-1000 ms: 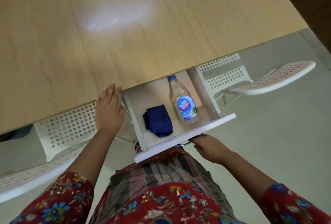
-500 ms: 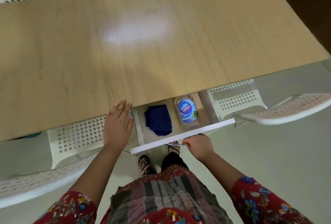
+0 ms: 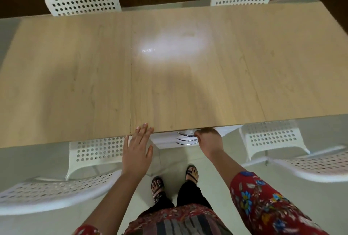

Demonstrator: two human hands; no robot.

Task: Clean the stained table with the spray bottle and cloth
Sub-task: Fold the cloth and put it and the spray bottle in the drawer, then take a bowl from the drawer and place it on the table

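Left hand [image 3: 138, 148] flat on table [image 3: 94, 74] edge — right hand [image 3: 208, 138] (curled) grips drawer handle [image 3: 184, 133].

The table [image 3: 188, 88] is seen from above, lying level and spanning almost the whole width of the view. Its top is made of pale wood-grain panels, joined at a straight seam left of centre and at a second seam toward the right. A whitish, shiny patch [image 3: 169, 48] is shown near the middle, closer to the far edge.

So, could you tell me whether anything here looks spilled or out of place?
Only a pale, shiny patch near the middle of the table, with wet-looking glints; it could be glare. Nothing else stands out.
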